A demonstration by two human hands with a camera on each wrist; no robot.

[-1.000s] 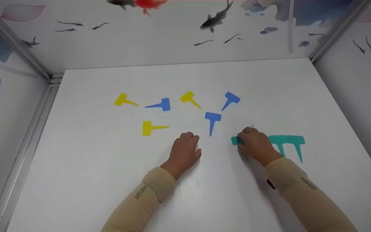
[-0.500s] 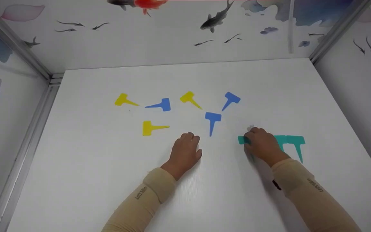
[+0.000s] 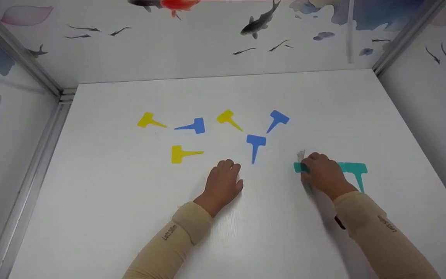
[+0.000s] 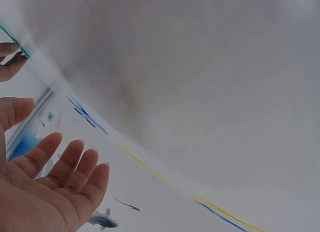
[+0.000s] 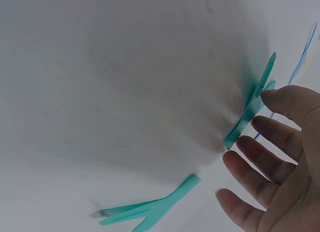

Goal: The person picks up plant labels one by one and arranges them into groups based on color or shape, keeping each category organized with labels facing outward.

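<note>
Flat T-shaped plant labels lie on the white table. My right hand (image 3: 323,174) presses its fingertips on a green plant label (image 3: 297,167), whose left end shows beyond the fingers. Seen from the right wrist, the thumb and nearly straight fingers meet that label along its edge. Farther right is another green label (image 3: 356,169), its stem pointing toward me; the hand partly covers one beside it. My left hand (image 3: 223,184) rests with relaxed fingers, holding nothing. Just beyond it are a blue label (image 3: 256,140) and a yellow label (image 3: 176,154).
Toward the back lie two yellow labels, one left (image 3: 146,119) and one central (image 3: 226,116), and two blue labels, one left (image 3: 199,126) and one right (image 3: 279,117). A small greyish mark (image 3: 301,155) sits near the right fingertips. Fish-patterned walls (image 3: 192,58) enclose the table.
My right hand has slid the green label rightward along the table, toward the other green ones, and now covers more of them. The left hand has stayed in place.
</note>
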